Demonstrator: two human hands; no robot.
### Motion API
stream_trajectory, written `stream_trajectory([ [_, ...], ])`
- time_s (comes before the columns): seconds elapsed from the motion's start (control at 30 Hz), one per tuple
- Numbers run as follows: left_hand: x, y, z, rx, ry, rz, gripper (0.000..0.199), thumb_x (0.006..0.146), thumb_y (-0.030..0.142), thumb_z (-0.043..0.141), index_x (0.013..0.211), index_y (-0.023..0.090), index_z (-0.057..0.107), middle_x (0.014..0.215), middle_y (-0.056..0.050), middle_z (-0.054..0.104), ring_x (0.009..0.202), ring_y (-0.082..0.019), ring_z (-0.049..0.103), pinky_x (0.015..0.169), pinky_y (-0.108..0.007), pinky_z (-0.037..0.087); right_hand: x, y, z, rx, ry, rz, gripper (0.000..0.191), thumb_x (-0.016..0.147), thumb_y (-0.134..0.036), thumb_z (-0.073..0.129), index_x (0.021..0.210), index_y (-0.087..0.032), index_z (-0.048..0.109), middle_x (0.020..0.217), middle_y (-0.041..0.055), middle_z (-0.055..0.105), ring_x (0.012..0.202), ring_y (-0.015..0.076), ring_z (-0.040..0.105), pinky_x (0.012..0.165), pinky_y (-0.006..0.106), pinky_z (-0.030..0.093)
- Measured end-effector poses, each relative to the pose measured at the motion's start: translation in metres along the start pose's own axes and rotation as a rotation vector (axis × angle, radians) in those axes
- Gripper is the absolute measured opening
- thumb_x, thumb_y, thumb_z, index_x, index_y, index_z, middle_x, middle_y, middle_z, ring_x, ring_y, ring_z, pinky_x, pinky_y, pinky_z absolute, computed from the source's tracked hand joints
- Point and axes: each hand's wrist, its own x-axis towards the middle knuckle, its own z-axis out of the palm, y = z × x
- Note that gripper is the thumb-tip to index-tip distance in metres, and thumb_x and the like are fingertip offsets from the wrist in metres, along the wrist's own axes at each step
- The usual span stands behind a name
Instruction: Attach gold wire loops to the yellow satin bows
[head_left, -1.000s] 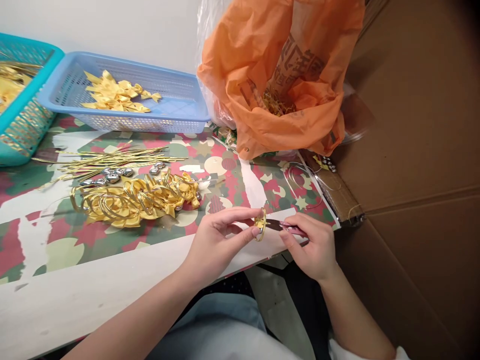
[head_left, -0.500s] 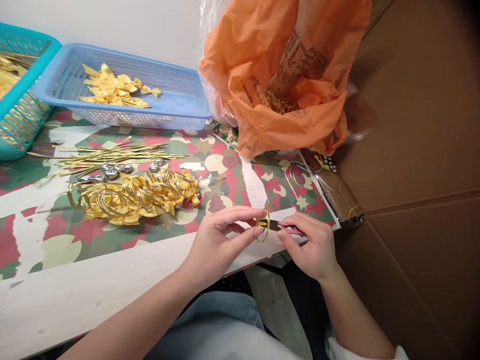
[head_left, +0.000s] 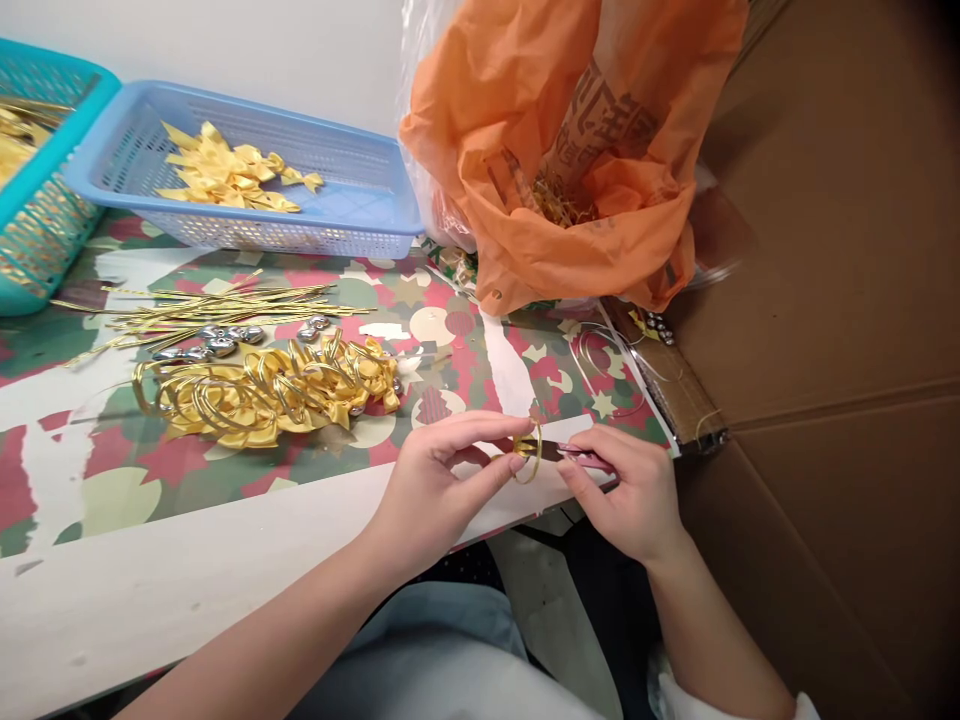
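Left hand (head_left: 427, 485) pinches a thin, gold-coloured wire ring (head_left: 538, 466) over the table's (head_left: 225, 545) near edge, apparently steadying it; right hand (head_left: 628, 490) grips pink-handled, dark-metal pliers (head_left: 551, 451), tips at the ring.

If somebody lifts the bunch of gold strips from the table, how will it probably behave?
The gold strips look thin, so the bunch is probably light. Similar-looking gold loops on the yellow bows suggest they may bend readily. They cross loosely with no visible tie, so some would likely slip out.
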Motion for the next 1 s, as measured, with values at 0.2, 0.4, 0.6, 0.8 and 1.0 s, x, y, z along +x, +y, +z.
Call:
stream_trajectory([
  [0.2,0.0009,-0.0007,0.0005,0.012,0.007,0.004,0.024,0.077,0.016,0.075,0.099,0.023,0.078,0.097,-0.004,0.077,0.083,-0.014,0.071,0.068,-0.02,0.06,-0.0006,0.0002,0.0013,0.001,0.011,-0.011,0.013,0.085,-0.028,0.063,0.078,-0.018,0.062,0.064,-0.0015,0.063,0.055,0.0092,0.057,0.051,0.019,0.041],
  [0.4,0.0011,-0.0002,0.0007,0.001,0.014,-0.008,0.024,0.076,0.016,0.075,0.099,0.024,0.078,0.097,-0.003,0.076,0.081,-0.012,0.07,0.067,-0.018,0.06,-0.0017,0.001,0.0019,-0.002,0.01,-0.007,0.012,0.085,-0.028,0.063,0.078,-0.018,0.062,0.064,-0.0015,0.063,0.055,0.009,0.057,0.05,0.019,0.041],
  [0.6,0.0008,-0.0016,0.0017,-0.013,0.022,-0.029,0.025,0.076,0.017,0.076,0.099,0.025,0.078,0.097,-0.003,0.076,0.08,-0.012,0.07,0.067,-0.018,0.06,-0.0031,0.0003,0.0031,0.005,0.028,-0.01,0.013,0.085,-0.028,0.062,0.078,-0.017,0.061,0.064,-0.0013,0.063,0.054,0.0087,0.057,0.05,0.019,0.041],
  [0.8,0.0004,0.0,0.0018,-0.045,0.033,-0.033,0.024,0.076,0.017,0.076,0.098,0.025,0.078,0.094,-0.002,0.075,0.077,-0.011,0.069,0.067,-0.018,0.06,-0.0045,-0.0003,0.0044,0.007,0.025,0.009,0.014,0.086,-0.027,0.061,0.077,-0.017,0.061,0.064,-0.0005,0.063,0.055,0.0091,0.057,0.051,0.02,0.041],
  [1.0,0.0002,0.0002,0.0017,-0.024,0.028,-0.015,0.024,0.076,0.016,0.076,0.098,0.024,0.078,0.095,-0.002,0.075,0.077,-0.011,0.069,0.066,-0.018,0.061,-0.0031,-0.0007,0.0056,-0.003,0.067,-0.02,0.011,0.086,-0.026,0.061,0.078,-0.018,0.061,0.065,-0.001,0.064,0.054,0.0087,0.057,0.051,0.019,0.042],
])
